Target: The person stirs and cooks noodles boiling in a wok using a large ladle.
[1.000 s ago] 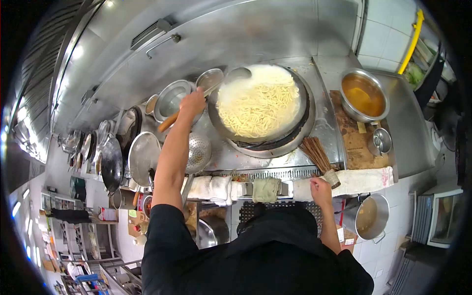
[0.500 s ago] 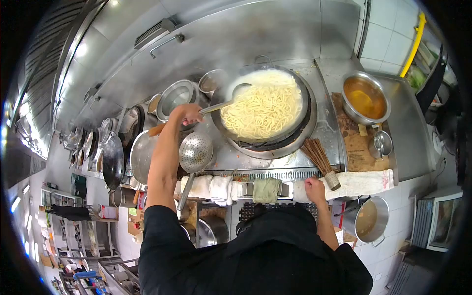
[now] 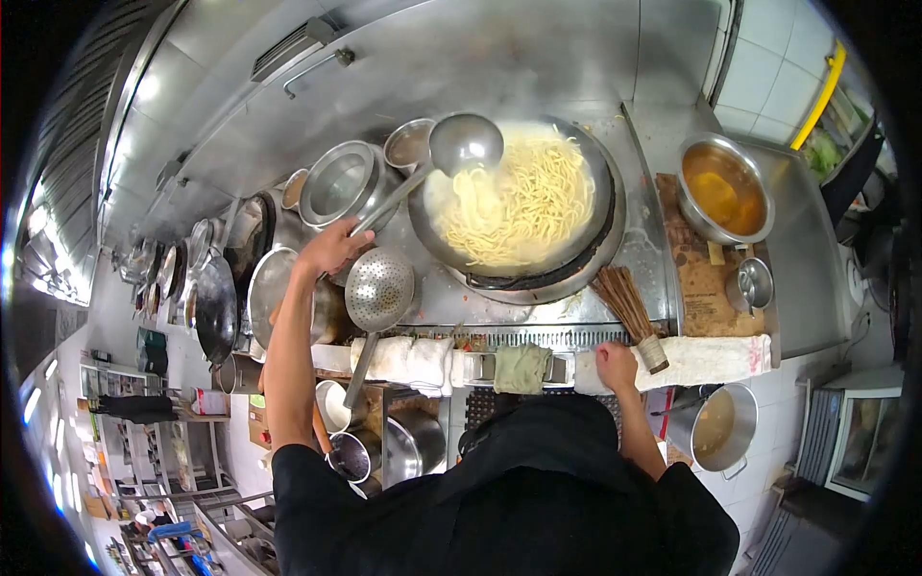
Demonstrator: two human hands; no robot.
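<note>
My left hand [image 3: 333, 248] is closed around the handle of a metal ladle [image 3: 467, 144]. The ladle's bowl hangs over the far left rim of a wok [image 3: 611, 223], clear of the food. Thick pale noodles [image 3: 543, 197] lie in steaming whitish liquid inside the wok. Below my left hand, a perforated skimmer [image 3: 379, 288] sits with its handle hanging over the counter's front edge. My right hand [image 3: 616, 367] rests as a fist at the front edge on the white cloth, beside a bundled bamboo brush [image 3: 630, 312]; nothing shows in it.
A steel bowl of orange-brown liquid [image 3: 725, 187] and a small metal cup [image 3: 749, 285] stand at right. Steel bowls and a strainer [image 3: 338, 182] crowd the left. Folded cloths [image 3: 408, 363] line the front rail. A pot [image 3: 715, 427] stands below, at right.
The ladle has come up out of the wok, its bowl now raised above the far left rim. My left hand has shifted left and nearer to me. My right hand stays in place.
</note>
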